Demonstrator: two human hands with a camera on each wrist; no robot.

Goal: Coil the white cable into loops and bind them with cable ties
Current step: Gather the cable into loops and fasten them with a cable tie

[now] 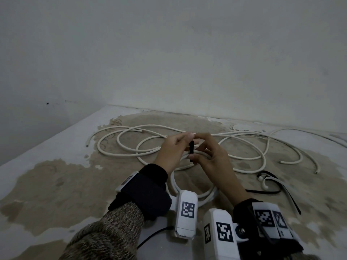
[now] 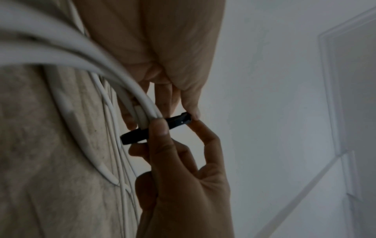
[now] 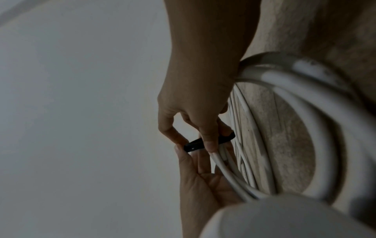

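Cable (image 1: 189, 186), white, partly gathered into a small bundle of loops lifted off the worn tabletop (image 1: 56, 184) in the near middle; the remainder sprawled loose in wide curves toward the wall (image 1: 169, 53). Black cable tie (image 1: 191, 152) wrapped round the bundled strands, standing roughly upright between both hands. Left hand (image 1: 173, 154) pinching the tie at its upper end, thumb and forefinger closed on it, the bundle running under the other fingers. Right hand (image 1: 212, 158) pinching the same tie, thumb (image 2: 160, 127) pressed on the strap right beside the strands, forefinger meeting the left fingertips at the tie's head. More ties (image 1: 270, 184), black and white, lying on the tabletop to the right, near the loose cable. Tagged white camera housings (image 1: 185, 212) strapped at both wrists, knit sleeve (image 1: 112, 231) on the left arm.
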